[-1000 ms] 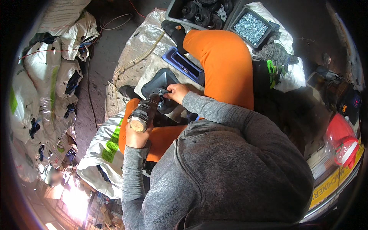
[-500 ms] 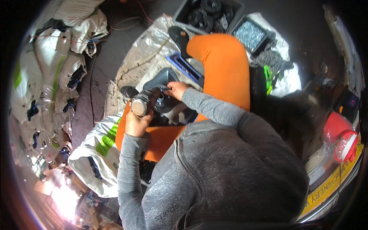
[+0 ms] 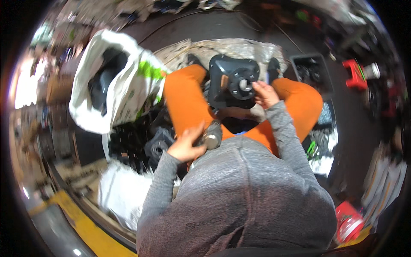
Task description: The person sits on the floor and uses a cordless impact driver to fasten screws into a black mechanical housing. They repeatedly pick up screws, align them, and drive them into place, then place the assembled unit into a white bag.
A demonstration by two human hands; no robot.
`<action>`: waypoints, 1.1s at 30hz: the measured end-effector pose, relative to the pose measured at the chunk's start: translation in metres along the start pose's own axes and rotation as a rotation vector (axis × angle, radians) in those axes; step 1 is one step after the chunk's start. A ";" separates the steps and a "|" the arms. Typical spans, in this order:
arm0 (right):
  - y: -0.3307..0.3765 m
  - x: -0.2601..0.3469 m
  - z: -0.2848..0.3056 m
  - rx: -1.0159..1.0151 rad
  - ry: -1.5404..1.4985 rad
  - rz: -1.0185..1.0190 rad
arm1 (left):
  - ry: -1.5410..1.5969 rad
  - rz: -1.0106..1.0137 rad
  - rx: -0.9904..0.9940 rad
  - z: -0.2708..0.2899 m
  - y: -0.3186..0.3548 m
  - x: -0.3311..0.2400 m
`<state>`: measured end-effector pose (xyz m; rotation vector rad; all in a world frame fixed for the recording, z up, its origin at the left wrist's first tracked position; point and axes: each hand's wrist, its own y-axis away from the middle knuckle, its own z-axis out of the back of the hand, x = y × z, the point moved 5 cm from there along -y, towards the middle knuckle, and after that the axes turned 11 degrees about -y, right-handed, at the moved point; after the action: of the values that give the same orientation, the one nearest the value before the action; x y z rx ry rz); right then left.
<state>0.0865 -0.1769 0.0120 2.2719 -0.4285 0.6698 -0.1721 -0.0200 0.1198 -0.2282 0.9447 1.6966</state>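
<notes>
- black part with a round hub (image 3: pixel 233 81): between the orange trouser legs (image 3: pixel 186 92); its underside is hidden.
- it might tip, i'd judge, if pushed off-centre at the hub's edge.
- right hand (image 3: pixel 267 95): fingers bent, touching that edge; blur leaves their pinch uncertain.
- left hand (image 3: pixel 186 145): fingers loosely spread, thumb apart, beside the drill (image 3: pixel 212 135).
- the drill could slide if nothing steadies it.
- open white bag (image 3: pixel 130 88): beyond the left leg.
</notes>
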 end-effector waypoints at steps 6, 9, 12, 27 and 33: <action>0.022 -0.008 -0.192 0.619 0.173 -0.149 | 0.835 0.116 -0.880 0.093 0.044 0.019; 0.013 -0.029 -0.212 0.660 0.166 -0.197 | 0.472 0.214 -1.060 0.126 0.124 0.038; -0.006 -0.036 -0.165 0.307 -0.077 -0.274 | 0.260 0.486 -0.714 0.118 0.173 0.104; -0.010 0.001 -0.022 -0.045 -0.424 -0.060 | -0.500 0.543 -1.339 0.303 0.117 0.253; 0.054 0.045 -0.006 -0.048 -0.411 0.225 | -0.700 0.892 -0.818 0.352 0.060 0.406</action>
<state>0.0950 -0.2143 0.0713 2.3333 -0.8963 0.2890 -0.2612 0.5132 0.1422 0.3079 -0.2887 2.6547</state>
